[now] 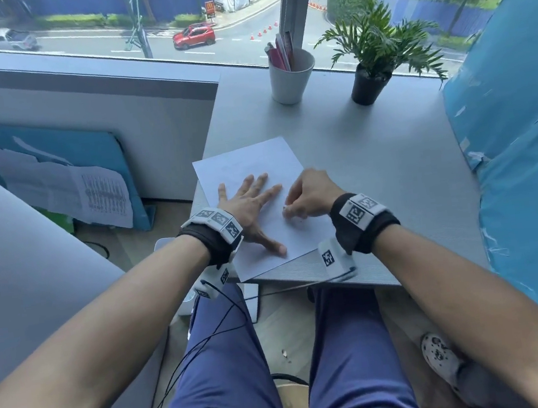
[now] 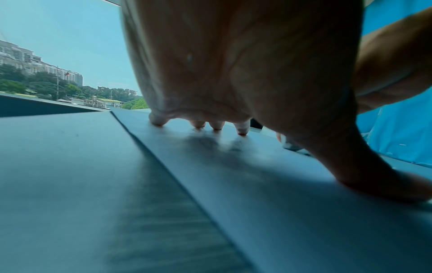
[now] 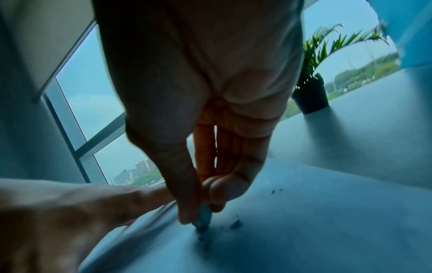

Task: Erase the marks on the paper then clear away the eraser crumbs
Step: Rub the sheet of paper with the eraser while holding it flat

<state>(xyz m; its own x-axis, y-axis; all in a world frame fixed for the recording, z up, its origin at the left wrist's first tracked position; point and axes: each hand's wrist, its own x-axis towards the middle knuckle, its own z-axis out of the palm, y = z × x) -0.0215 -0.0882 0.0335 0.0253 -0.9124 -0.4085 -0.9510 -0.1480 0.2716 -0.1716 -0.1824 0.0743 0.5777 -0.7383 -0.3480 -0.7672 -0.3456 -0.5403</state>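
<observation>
A white sheet of paper (image 1: 249, 165) lies on the grey table's near left corner. My left hand (image 1: 250, 202) lies flat on it with fingers spread, pressing it down; in the left wrist view the fingertips (image 2: 242, 130) and thumb touch the paper (image 2: 268, 184). My right hand (image 1: 307, 195) is just right of it, pinching a small pale eraser (image 3: 203, 217) between thumb and fingers, its tip down on the paper (image 3: 304, 221). Dark eraser crumbs (image 3: 236, 223) lie beside the tip, and a few more (image 3: 277, 191) sit farther out. Any marks are too faint to see.
A white cup (image 1: 292, 77) of pens and a small potted plant (image 1: 374, 55) stand at the table's far side by the window. A blue plastic-covered surface (image 1: 517, 139) borders the right. The grey table (image 1: 392, 171) ends just below the paper, above my knees.
</observation>
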